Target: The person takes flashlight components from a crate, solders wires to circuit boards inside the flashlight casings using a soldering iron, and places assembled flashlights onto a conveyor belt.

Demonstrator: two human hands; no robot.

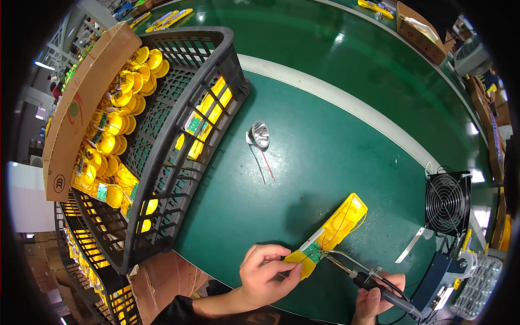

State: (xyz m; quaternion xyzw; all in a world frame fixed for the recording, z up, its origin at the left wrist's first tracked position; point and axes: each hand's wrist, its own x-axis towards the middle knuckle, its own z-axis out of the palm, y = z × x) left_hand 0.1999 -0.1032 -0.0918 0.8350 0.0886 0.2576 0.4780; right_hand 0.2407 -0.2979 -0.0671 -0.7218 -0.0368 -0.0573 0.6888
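Observation:
My left hand (268,273) is closed, thumb and forefinger pinching the near end of a yellow plastic housing (341,219). A thin red wire shows by the thumb. Inside the housing sits a small green circuit board (313,251) with thin dark wires running from it. My right hand (376,298) grips the dark handle of a soldering iron (374,284). A thin metal tube runs alongside the iron, and both tips reach the board's right edge. Beyond the hands a round silvery lamp reflector (260,134) rests on the green table, with a red and a dark wire trailing from it.
A black plastic crate (187,146) full of yellow housings stands at left, a cardboard strip (81,114) along its far side. A black fan (447,200) and a dark blue box-shaped device (439,281) stand at right. A white strip (325,92) borders the far green surface.

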